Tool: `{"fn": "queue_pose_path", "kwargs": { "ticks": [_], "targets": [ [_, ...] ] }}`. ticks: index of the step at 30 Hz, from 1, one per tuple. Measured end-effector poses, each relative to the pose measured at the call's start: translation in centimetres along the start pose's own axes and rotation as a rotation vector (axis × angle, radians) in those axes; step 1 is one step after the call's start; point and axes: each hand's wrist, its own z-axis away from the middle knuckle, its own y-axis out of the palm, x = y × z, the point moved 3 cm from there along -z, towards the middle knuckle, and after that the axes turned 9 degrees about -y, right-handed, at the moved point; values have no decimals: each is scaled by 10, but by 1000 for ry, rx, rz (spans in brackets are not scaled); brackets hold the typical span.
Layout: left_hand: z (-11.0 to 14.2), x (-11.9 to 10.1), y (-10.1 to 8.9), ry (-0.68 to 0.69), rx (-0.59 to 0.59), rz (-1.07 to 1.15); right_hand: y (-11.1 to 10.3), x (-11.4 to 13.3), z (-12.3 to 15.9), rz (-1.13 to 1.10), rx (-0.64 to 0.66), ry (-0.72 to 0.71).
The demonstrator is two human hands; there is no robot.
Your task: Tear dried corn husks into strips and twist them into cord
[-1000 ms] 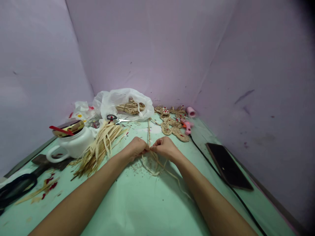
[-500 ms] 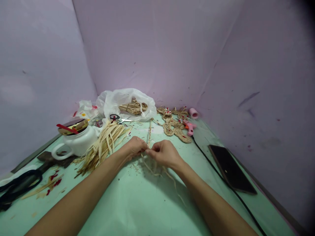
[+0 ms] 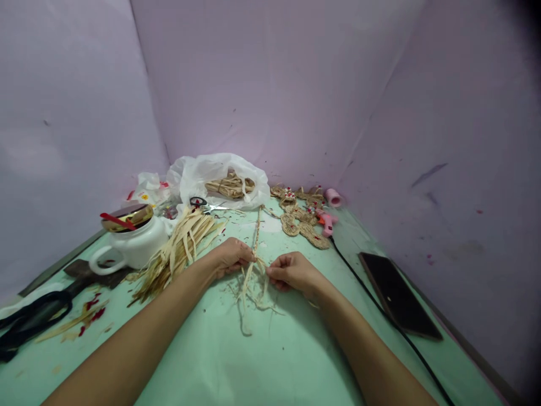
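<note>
A thin braid of pale dried fibre (image 3: 257,228) runs from the far part of the green table toward me. My left hand (image 3: 230,256) pinches the braid at its near end, where the loose strands begin. Just to the right, my right hand (image 3: 296,273) grips one fibre strand (image 3: 262,264) between thumb and fingers. Other loose strands (image 3: 245,287) hang below the hands onto the table, their ends frayed. Left of my left hand lies a bundle of flat dried fibre strips (image 3: 181,242).
At left stand a white mug (image 3: 135,242) and large dark-handled scissors (image 3: 38,316). Behind are small scissors (image 3: 207,206) and a plastic bag (image 3: 249,169) of fibre. To the right lie coiled braided pieces (image 3: 313,234), a pink glue gun (image 3: 327,223), its cord (image 3: 372,299) and a phone (image 3: 399,296).
My right hand has moved away from the left, slightly right and down, drawing out a strand. The loose strands now spread in view below. My left hand stays at the braid.
</note>
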Motion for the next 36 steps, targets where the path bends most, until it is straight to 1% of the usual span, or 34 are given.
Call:
{"fn": "queue_pose_path", "kwargs": {
  "ticks": [5, 9, 19, 22, 24, 26, 28, 29, 30, 31, 33, 36],
  "targets": [
    [2, -1, 3, 33, 19, -17, 0, -2, 1, 1, 45, -23],
    [3, -2, 3, 27, 12, -18, 0, -2, 1, -35, 91, -28],
    [1, -1, 3, 21, 31, -13, -1, -6, -1, -25, 119, -34],
    [1, -1, 3, 29, 33, -9, -2, -8, 0, 1, 131, -37],
    [1, -1, 2, 26, 26, 8, -5, -4, 1, 35, 132, -51],
    [0, -1, 1, 18, 23, 39, -10, 5, 2, 19, 61, -111],
    [-1, 0, 0, 22, 32, 61, -13, 16, 0, -93, -84, -188],
    [-2, 0, -1, 30, 39, 68, -13, 21, -1, -169, -153, -202],
    [-3, 1, -1, 40, 44, 72, -10, 24, -3, -246, -197, -191],
    [-4, 2, -2, 48, 48, 73, -4, 26, -6, -307, -206, -155],
    [-5, 3, -2, 63, 56, 79, 12, 27, -11, -379, -136, -70],
    [-5, 4, -2, 70, 54, 80, 32, 25, -18, -393, -18, -24]
  ]
}}
